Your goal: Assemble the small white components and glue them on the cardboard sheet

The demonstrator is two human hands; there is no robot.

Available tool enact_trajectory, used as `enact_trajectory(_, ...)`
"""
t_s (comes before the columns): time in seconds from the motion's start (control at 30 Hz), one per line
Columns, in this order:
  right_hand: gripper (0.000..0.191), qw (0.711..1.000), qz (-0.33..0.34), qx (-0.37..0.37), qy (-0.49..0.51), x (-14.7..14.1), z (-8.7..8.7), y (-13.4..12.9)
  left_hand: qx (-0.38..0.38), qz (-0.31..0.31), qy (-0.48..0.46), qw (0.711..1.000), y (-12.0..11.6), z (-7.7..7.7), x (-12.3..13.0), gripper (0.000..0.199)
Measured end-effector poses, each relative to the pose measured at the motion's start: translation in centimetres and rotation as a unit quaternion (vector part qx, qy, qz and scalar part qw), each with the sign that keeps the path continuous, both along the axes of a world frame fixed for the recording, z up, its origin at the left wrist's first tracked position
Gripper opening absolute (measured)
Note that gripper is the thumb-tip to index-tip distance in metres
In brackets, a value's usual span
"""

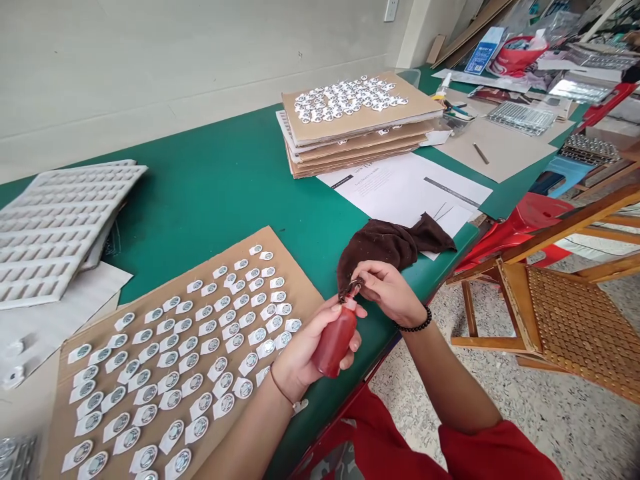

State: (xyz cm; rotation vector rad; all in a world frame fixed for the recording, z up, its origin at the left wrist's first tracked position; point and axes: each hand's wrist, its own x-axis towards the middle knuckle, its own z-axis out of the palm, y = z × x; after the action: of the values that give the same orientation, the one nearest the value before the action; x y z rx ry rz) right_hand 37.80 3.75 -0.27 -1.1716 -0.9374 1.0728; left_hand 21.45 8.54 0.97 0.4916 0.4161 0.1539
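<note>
- Table [200, 200]: green, running from the left of the frame to the upper right. Everything I'm working with is on it or just over its near edge.
- Cardboard sheet [297, 290]: lower left of the frame, lying flat, with rows of small round pieces on it.
- Cardboard stack [420, 100]: top centre, with more round pieces crowded on its top layer.
- Brown cloth [385, 243]: right of centre, bunched on the table and partly over the printed paper [370, 187]. It looks soft and limp, so I'd take it by a small fold.
- Left hand [313, 343]: lower centre, closed round the bottle, thumb up near its neck.
- Right hand [393, 293]: just right of it, mostly closed, thumb and fingertips pinched on what looks like a bit of the cloth at the bottle's tip. I can't make out exactly what sits between the fingertips.
- Red bottle [335, 343]: just below centre, tilted, top toward the cloth. I judge it light, with soft walls that give when pressed, and perhaps slick if any contents get on it. Best held round the body, without a hard squeeze.
- Pale neck [350, 303]: narrow, touching or very near the cloth; probably the part to treat gently.
</note>
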Motion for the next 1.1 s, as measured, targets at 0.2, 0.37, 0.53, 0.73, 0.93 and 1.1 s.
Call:
enact_trajectory(0.2, 0.034, 0.989, -0.102, 0.031, -0.104, -1.0, -0.9, 1.1, -0.017, 0.034, 0.032, 0.999, 0.1, -0.1, 0.1, 0.017)
enact_trajectory(0.37, 0.037, 0.966, -0.226, 0.047, -0.115, 0.7, -1.7, 2.4, -0.011, 0.039, 0.030, 0.999, -1.0, 0.5, -1.0, 0.023)
enact_trajectory(0.53, 0.033, 0.947, -0.273, 0.061, -0.160, 1.5, -1.2, 2.0, 0.053, 0.053, 0.013, 0.997, -1.7, 1.2, -2.6, 0.039)
enact_trajectory(0.73, 0.031, 0.854, -0.419, 0.086, -0.297, 2.3, -1.1, 3.2, 0.241, 0.106, 0.086, 0.961, -2.1, 1.1, -4.2, 0.046)
enact_trajectory(0.93, 0.012, 0.827, -0.297, 0.066, -0.473, 4.6, -1.1, 5.2, 0.446, 0.200, 0.235, 0.840, -3.1, 1.3, -6.9, 0.057)
enact_trajectory(1.1, 0.027, 0.792, -0.256, 0.126, -0.540, -2.0, 1.2, 0.8, 0.424, 0.238, 0.238, 0.841, -3.4, 2.5, -8.6, 0.052)
